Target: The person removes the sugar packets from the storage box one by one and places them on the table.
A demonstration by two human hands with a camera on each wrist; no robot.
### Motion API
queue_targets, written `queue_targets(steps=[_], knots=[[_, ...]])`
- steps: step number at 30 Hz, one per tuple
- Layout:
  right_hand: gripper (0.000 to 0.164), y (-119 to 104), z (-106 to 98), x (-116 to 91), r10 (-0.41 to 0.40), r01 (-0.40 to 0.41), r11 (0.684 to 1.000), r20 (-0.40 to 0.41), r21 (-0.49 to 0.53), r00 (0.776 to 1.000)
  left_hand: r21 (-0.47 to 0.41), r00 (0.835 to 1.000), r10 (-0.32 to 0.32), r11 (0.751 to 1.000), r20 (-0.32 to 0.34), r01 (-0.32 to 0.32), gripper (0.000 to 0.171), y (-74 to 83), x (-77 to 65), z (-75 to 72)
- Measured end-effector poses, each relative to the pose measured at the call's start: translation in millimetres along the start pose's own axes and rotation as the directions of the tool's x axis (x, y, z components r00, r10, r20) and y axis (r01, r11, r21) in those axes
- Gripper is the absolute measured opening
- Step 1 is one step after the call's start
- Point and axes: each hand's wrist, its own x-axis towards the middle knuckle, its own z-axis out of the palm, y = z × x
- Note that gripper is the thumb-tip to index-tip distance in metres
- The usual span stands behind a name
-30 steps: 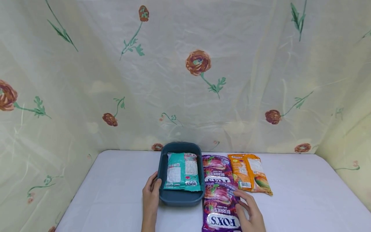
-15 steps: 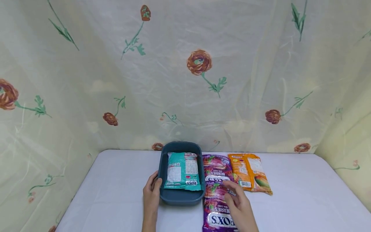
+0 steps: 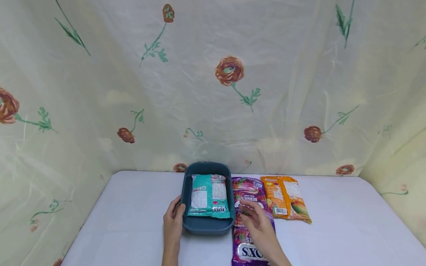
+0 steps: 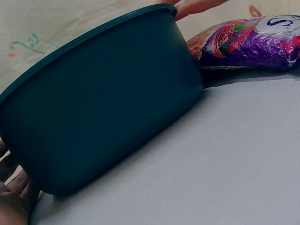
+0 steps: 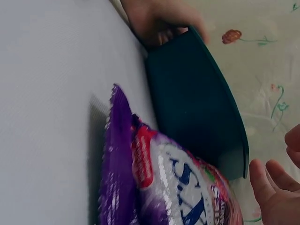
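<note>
A dark blue-green plastic bin point(image 3: 208, 226) stands on the table, a teal candy bag point(image 3: 209, 195) lying inside it. At the bin's left wall, my left hand point(image 3: 173, 221) grips it, the thumb up at the rim; the right wrist view shows this hand point(image 5: 159, 18) at the rim too. My right hand point(image 3: 261, 231) is over two purple berry candy bags right of the bin, its fingers loosely bent and holding nothing. The front purple bag point(image 3: 247, 253) overlaps the back purple bag point(image 3: 247, 184); the hand partly hides both.
An orange candy bag point(image 3: 286, 199) with a mango picture lies right of the purple bags. The white table point(image 3: 332, 229) ends at a floral curtain point(image 3: 266, 129), which hangs behind and on both sides.
My right hand has moved left and away from me, from the front purple bag's right edge to where the two purple bags meet. My left hand and the bags stay in place.
</note>
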Motion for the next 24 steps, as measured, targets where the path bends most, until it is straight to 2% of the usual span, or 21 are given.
queue_targets(steps=[8, 11, 16, 24], knots=[[0.043, -8, 9, 7, -0.041, 0.036, 0.997, 0.070, 0.069, 0.997, -0.001, 1.000, -0.015, 1.000, -0.011, 0.015, 0.040, 0.0, 0.5, 1.0], [0.044, -14, 11, 7, -0.052, 0.039, 0.994, 0.130, 0.102, 0.990, 0.004, 1.000, -0.014, 1.000, -0.013, 0.014, 0.039, -0.3, 0.3, 1.2], [0.049, -21, 14, 6, -0.071, 0.050, 0.994, 0.231, 0.098, 0.970, 0.001, 1.000, -0.006, 1.000, -0.012, 0.006, 0.039, 0.0, -0.1, 0.8], [0.057, -25, 20, 13, -0.049, 0.027, 0.996, 0.288, 0.081, 0.956, -0.002, 1.000, -0.011, 1.000, -0.007, 0.011, 0.039, 0.4, 0.0, 0.5]])
